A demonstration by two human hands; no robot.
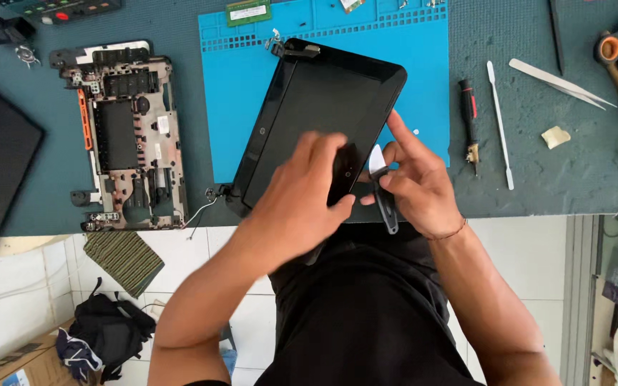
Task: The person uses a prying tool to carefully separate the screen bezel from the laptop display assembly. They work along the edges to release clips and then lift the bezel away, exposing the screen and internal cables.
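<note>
I see the laptop screen (320, 107) lying slanted on the blue mat (423, 64), right in front of both hands. Its long side runs from the near left corner up to the far right. My left hand (309, 189) grips the near edge of the screen. My right hand (413, 179) is just beside it and holds a dark prying tool (384, 196) with a white tip at that same edge. Both are about equally near. The mat sits on a dark green table (538, 164). White tiles (180, 250) cover the floor below.
</note>
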